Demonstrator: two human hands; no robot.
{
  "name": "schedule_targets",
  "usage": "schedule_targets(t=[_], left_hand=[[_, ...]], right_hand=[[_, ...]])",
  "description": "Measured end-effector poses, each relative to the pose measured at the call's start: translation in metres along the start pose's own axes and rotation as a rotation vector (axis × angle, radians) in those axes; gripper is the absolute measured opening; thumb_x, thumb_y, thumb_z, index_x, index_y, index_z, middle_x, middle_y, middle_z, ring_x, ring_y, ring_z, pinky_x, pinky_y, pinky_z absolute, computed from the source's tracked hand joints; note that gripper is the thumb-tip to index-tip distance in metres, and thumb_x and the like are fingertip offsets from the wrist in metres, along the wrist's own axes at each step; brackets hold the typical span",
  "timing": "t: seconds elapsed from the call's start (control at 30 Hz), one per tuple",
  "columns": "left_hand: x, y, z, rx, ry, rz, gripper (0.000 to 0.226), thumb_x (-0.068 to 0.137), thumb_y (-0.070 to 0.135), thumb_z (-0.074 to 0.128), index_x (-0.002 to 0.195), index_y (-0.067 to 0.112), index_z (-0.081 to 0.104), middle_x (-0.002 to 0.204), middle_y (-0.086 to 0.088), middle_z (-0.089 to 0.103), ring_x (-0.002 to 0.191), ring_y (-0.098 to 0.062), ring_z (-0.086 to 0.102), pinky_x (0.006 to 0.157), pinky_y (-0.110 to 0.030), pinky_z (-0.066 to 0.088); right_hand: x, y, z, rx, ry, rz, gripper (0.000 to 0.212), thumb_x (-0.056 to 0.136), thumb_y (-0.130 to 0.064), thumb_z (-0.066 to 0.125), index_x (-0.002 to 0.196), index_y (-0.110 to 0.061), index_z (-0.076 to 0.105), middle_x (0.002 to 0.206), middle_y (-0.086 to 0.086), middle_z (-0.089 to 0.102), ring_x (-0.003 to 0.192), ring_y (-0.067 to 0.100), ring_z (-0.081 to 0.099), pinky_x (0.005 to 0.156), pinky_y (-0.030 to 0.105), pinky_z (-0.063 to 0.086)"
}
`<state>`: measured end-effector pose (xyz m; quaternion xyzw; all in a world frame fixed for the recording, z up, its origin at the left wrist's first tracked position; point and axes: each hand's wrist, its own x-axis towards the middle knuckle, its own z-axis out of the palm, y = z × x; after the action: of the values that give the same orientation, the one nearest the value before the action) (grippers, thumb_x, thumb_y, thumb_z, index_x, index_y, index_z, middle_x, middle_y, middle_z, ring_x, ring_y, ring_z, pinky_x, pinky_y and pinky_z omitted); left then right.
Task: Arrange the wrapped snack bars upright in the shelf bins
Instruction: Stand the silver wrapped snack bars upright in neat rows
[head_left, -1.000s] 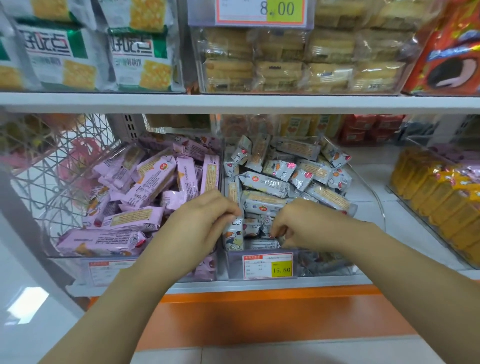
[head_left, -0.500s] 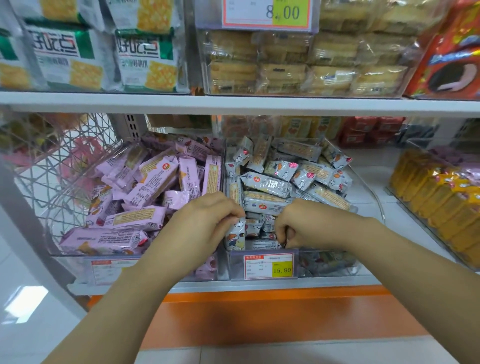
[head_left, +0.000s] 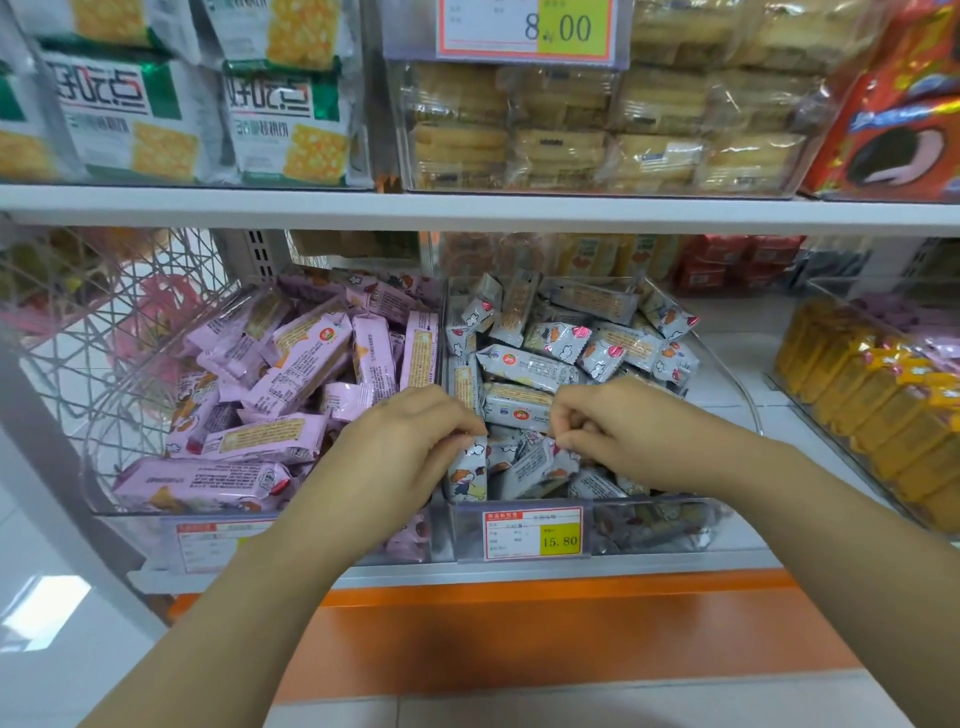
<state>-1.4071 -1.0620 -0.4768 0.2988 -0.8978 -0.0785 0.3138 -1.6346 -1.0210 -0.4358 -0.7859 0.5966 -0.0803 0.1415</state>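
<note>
Many pink bars (head_left: 291, 364) lie jumbled in the left bin (head_left: 140, 522). At the right bin's (head_left: 675, 501) near-left corner the left hand (head_left: 410, 447) pinches an upright grey bar (head_left: 467, 470); the right hand (head_left: 618, 431), grip clenched, seems to pinch a tilted bar (head_left: 535, 462) beside it.

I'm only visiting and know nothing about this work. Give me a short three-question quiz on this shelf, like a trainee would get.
1. True or false: the left hand pinches a pink bar.
2. The price tag on the grey bars' bin reads: A 8.00, B 15.80, C 5.80.
3. Fill in: the packets at far right are ___.
Key: 1 false, it pinches a grey bar; 2 B; 3 yellow.
</note>
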Motion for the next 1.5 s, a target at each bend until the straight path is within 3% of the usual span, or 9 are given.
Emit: schedule_targets(t=[0.3,0.43,0.57,0.67,0.93,1.07,1.27,1.37,1.5], left_hand=[[0.004,0.002,0.001,0.178,0.013,0.043,0.032,0.087,0.031,0.041,0.091,0.015,0.069,0.088,0.001,0.067,0.089,-0.025,0.063,0.084,-0.032,0.046],[0.004,-0.002,0.005,0.201,0.012,0.060,0.031,0.083,0.033,0.043,0.085,0.018,0.071,0.084,0.004,0.069,0.102,-0.018,0.055,0.088,-0.035,0.048],[0.005,0.000,0.003,0.217,-0.029,0.067,0.030,0.083,0.033,0.042,0.082,0.020,0.069,0.079,0.011,0.068,0.103,-0.028,0.060,0.080,-0.048,0.053],[0.005,0.001,0.002,0.213,-0.036,0.072,0.029,0.082,0.033,0.043,0.080,0.020,0.068,0.077,0.011,0.067,0.103,-0.028,0.061,0.079,-0.047,0.052],[0.004,0.003,0.003,0.291,-0.210,0.044,0.020,0.080,0.038,0.059,0.084,0.021,0.069,0.086,0.008,0.071,0.130,-0.029,0.043,0.101,-0.048,0.038],[0.005,0.006,0.001,0.234,-0.225,-0.034,0.011,0.088,0.030,0.062,0.082,0.021,0.062,0.080,0.013,0.066,0.139,-0.019,0.028,0.109,-0.040,0.025],[0.006,0.010,0.005,0.293,-0.154,0.020,0.012,0.081,0.016,0.071,0.074,0.016,0.061,0.059,0.011,0.056,0.129,-0.033,0.045,0.100,-0.053,0.036],[0.012,0.019,0.004,0.353,-0.256,-0.041,0.010,0.087,0.026,0.065,0.080,0.018,0.065,0.081,-0.001,0.070,0.136,-0.027,0.036,0.109,-0.048,0.024],[0.020,0.026,-0.003,0.362,-0.388,-0.163,0.018,0.094,0.042,0.049,0.107,0.036,0.059,0.098,0.018,0.067,0.139,-0.006,0.019,0.116,-0.037,0.006]], right_hand=[[-0.014,0.006,0.004,0.405,0.356,0.060,0.017,0.098,-0.022,0.044,0.081,-0.022,0.044,0.055,-0.010,0.052,0.050,0.006,0.052,0.056,0.030,0.048],[-0.003,-0.004,0.014,0.411,0.250,-0.009,0.013,0.097,-0.021,0.047,0.084,-0.021,0.047,0.066,0.011,0.055,0.066,0.027,0.058,0.065,0.036,0.051],[0.010,-0.013,0.025,0.331,0.150,-0.037,0.015,0.097,-0.022,0.049,0.082,-0.026,0.047,0.055,-0.004,0.047,0.052,0.008,0.044,0.069,0.042,0.052],[0.016,-0.013,0.020,0.338,0.089,-0.038,0.007,0.095,-0.022,0.052,0.089,-0.017,0.052,0.062,0.002,0.057,0.061,0.019,0.055,0.072,0.043,0.054],[0.010,-0.017,0.026,0.397,-0.024,-0.030,0.020,0.093,-0.037,0.053,0.101,-0.023,0.066,0.095,0.004,0.066,0.079,0.016,0.065,0.074,0.031,0.057],[-0.003,-0.007,0.016,0.350,0.128,0.024,0.022,0.094,-0.035,0.050,0.091,-0.018,0.064,0.089,0.001,0.067,0.075,0.014,0.068,0.073,0.033,0.056],[-0.033,0.010,-0.010,0.605,0.492,0.102,0.014,0.096,-0.026,0.047,0.090,-0.023,0.059,0.082,-0.006,0.065,0.062,0.009,0.069,0.062,0.021,0.056],[-0.044,0.019,-0.011,0.685,0.635,0.110,0.013,0.097,-0.023,0.048,0.089,-0.029,0.058,0.084,-0.007,0.064,0.061,0.004,0.067,0.058,0.016,0.053],[-0.054,0.029,-0.002,0.826,0.777,0.112,0.018,0.097,-0.018,0.048,0.090,-0.031,0.058,0.080,-0.006,0.064,0.054,0.008,0.064,0.065,0.025,0.056]])
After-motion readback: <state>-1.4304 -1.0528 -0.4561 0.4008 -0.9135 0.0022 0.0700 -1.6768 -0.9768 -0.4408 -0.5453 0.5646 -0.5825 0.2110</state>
